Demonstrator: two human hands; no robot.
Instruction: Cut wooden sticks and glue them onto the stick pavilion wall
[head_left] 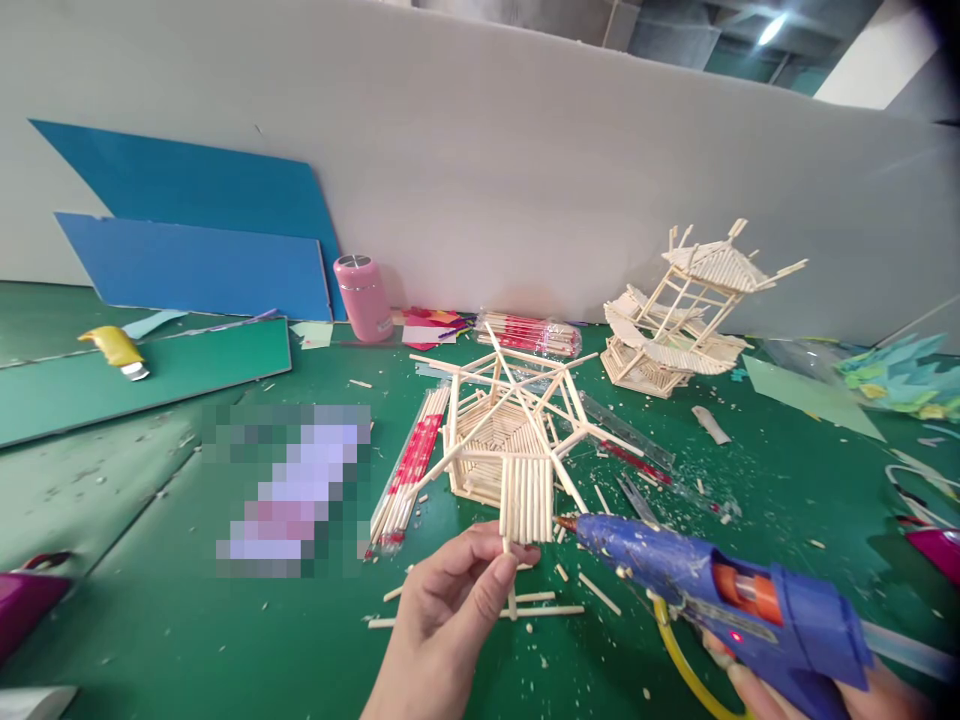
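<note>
My left hand (465, 590) pinches a thin wooden stick (512, 604) just below a small panel of sticks laid side by side (527, 498). That panel joins the front of a six-sided model frame (486, 490) built of pale wooden sticks, with beams spreading from its top. My right hand (750, 690), partly cut off by the lower edge, grips a blue hot glue gun (697, 580). The gun's brown nozzle points left, at or very near the panel's right edge; whether it touches, I cannot tell. A clear glue stick (911, 650) enters its back.
Bagged sticks (411, 460) lie left of the frame, loose sticks (555, 610) in front. A stick pavilion model (675, 320) stands at the back right. Also on the green table are a pink flask (363, 300), a yellow cutter (114, 347), tweezers (637, 497) and a blurred-out object (300, 490).
</note>
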